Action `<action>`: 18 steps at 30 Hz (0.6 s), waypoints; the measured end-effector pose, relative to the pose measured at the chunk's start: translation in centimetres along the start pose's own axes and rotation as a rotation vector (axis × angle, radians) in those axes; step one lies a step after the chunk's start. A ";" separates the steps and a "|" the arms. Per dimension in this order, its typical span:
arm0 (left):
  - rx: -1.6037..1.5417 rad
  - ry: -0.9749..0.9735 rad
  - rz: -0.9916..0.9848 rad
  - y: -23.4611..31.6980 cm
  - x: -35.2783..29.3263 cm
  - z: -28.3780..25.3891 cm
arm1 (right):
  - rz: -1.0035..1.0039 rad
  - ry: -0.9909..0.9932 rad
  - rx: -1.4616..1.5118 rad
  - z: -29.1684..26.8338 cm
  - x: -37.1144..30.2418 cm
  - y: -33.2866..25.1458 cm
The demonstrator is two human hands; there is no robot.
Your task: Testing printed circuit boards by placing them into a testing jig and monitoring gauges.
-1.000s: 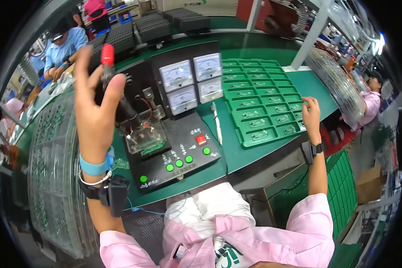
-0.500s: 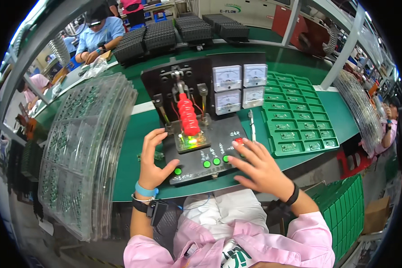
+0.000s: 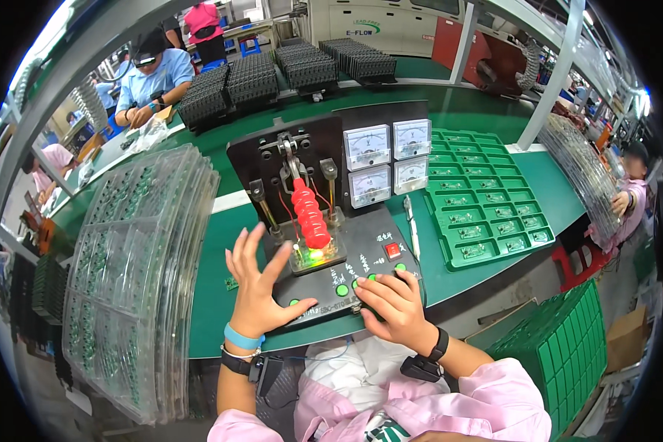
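A black test fixture (image 3: 324, 295) stands before me, with a toggle clamp whose red ribbed handle (image 3: 311, 214) points down over a clear plate. Green and yellow lights glow beneath the handle. My left hand (image 3: 256, 295) is open at the fixture's left side, thumb stretched out by the lower-left green button (image 3: 295, 303). Over the row of green buttons (image 3: 342, 290) at the front right rests my right hand (image 3: 396, 313), fingers extended and holding nothing; its fingertips cover part of the row. A red rocker switch (image 3: 393, 250) sits just beyond it. Several analogue meters (image 3: 368, 147) stand behind.
A green tray (image 3: 468, 254) with small circuit boards lies right of the fixture, a pen (image 3: 412, 227) between them. Stacked clear trays (image 3: 136, 295) stand at left, stacked green trays (image 3: 560, 361) at lower right. Black racks (image 3: 250, 81) line the back; co-workers sit beyond.
My right hand has moved left and nearer, from beside the red switch to the green buttons. My left fingers have lifted and spread beside the fixture. The view has shifted slightly.
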State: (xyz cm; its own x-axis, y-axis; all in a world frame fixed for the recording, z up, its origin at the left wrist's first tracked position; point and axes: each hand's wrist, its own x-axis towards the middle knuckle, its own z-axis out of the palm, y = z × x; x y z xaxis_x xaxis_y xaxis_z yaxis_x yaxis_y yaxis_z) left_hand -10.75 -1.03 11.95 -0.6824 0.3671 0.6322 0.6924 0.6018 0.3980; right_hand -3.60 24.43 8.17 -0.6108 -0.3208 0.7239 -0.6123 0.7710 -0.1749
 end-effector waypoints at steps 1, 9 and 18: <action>0.083 -0.071 -0.008 0.1 0.1 -0.2 | 0.005 0.009 0.000 0.1 0.0 -0.1; 0.119 -0.177 -0.004 -0.2 0.0 -0.3 | -0.087 -0.252 0.096 -2.2 4.9 1.4; -0.184 0.147 -0.090 -2.1 -0.7 0.4 | -0.538 0.114 0.395 -4.6 22.4 1.7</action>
State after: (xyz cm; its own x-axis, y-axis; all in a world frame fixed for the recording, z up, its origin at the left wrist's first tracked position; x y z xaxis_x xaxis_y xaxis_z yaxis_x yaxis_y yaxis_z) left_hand -11.83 -2.21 10.43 -0.7107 0.2025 0.6737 0.6709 0.4831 0.5626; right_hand -16.00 21.11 27.12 -0.1263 -0.5272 0.8403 -0.9670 0.2545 0.0143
